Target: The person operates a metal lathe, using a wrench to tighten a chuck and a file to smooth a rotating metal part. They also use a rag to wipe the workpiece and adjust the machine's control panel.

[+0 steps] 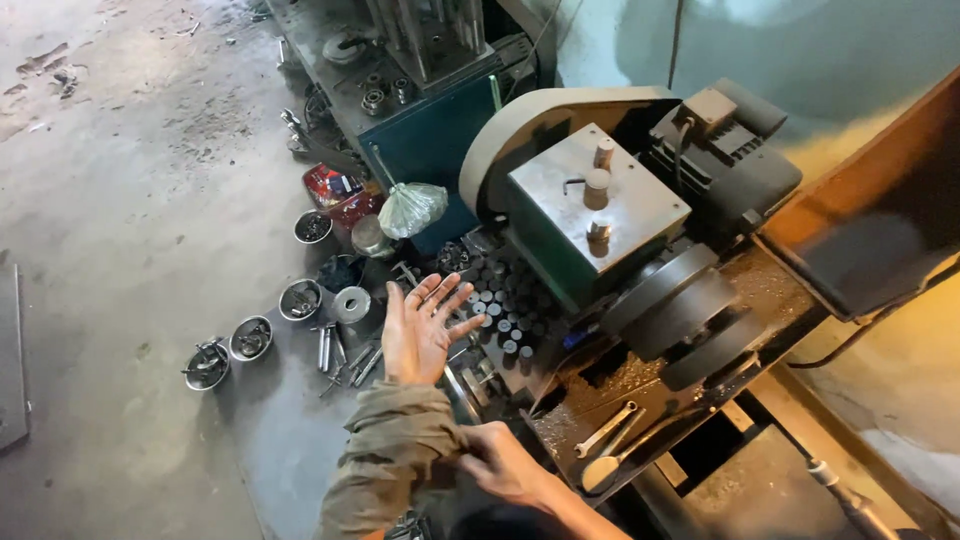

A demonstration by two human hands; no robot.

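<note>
Tugging at the olive sleeve (395, 450), the right hand (505, 462) pinches its cuff at the wrist of the left hand (425, 325), which is raised open, palm up, grasping nothing. Soft loose cloth, light, best gripped at the cuff's edge. Beyond the fingers lie steel cylinders (505, 305); right of both hands a lathe (620, 225); below, a grimy concrete floor (130, 180)

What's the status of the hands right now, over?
Left hand open, palm up, empty. Right hand pinching left sleeve. Lathe and steel slugs ahead, untouched.
</note>
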